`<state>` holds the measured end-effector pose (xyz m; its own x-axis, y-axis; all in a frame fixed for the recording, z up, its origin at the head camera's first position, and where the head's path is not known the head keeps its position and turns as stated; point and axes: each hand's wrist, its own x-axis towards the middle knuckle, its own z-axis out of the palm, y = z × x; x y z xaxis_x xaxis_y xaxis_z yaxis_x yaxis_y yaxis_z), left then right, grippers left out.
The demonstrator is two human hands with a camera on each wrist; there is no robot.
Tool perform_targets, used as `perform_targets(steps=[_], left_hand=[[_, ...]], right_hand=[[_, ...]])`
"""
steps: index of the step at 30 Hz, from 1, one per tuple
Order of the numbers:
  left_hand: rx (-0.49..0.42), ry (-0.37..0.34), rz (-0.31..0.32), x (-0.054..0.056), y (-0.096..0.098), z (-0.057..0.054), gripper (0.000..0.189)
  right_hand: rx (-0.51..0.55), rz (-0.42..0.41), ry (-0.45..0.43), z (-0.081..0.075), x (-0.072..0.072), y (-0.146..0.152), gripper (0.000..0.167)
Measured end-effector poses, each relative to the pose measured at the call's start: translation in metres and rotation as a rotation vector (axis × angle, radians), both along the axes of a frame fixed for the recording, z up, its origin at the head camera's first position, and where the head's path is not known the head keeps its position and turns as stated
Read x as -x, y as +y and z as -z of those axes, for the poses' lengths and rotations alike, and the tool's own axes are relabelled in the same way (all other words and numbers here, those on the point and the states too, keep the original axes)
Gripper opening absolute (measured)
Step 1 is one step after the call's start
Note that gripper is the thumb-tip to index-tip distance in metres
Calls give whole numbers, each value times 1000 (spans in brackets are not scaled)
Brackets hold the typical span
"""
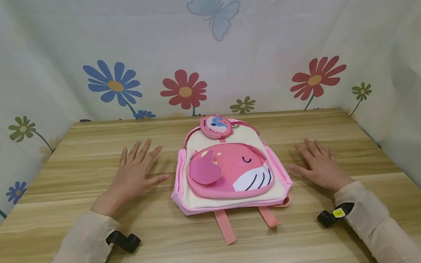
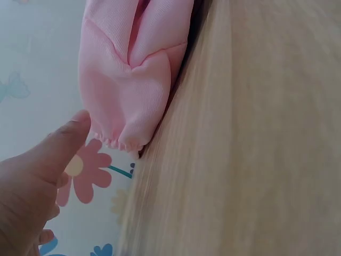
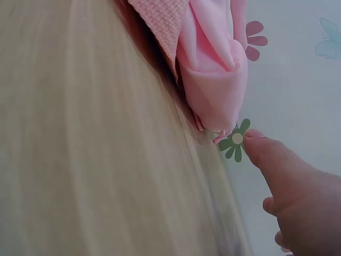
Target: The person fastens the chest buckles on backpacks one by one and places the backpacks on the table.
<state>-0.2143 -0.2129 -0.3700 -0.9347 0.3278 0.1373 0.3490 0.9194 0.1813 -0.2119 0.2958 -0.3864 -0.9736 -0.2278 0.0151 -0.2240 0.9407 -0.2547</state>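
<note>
A small pink and cream backpack lies front side up on the wooden table, its two straps trailing toward the near edge. Its front pocket shows a pink whale with a loose fin flap. A round pink coin purse with a blue whale print sits at its top. To the left, my left hand is spread with fingers straight, apart from the bag. My right hand lies likewise on the other side. Both wrist views show a pink side pocket beyond the thumb.
The wood-grain table runs back to a white curtain printed with flowers and a blue butterfly. More curtain hangs along the left and right sides. Black wrist cameras are strapped over both sleeves.
</note>
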Motion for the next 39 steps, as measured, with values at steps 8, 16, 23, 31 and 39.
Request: perform_targets(steps=[8, 16, 23, 31, 39], left_hand=[[-30, 60, 34, 0, 5, -6, 87], [-83, 127, 98, -5, 17, -16, 83], [-163, 190, 148, -14, 27, -24, 84], [-272, 202, 204, -24, 36, -28, 81], [-306, 150, 245, -26, 39, -27, 74]], right_hand=[[21, 27, 3, -5, 1, 0, 81], [54, 20, 36, -14, -1, -6, 79], [137, 13, 102, -21, -5, -15, 70], [206, -18, 118, -27, -13, -30, 66], [287, -81, 106, -30, -17, -46, 56]])
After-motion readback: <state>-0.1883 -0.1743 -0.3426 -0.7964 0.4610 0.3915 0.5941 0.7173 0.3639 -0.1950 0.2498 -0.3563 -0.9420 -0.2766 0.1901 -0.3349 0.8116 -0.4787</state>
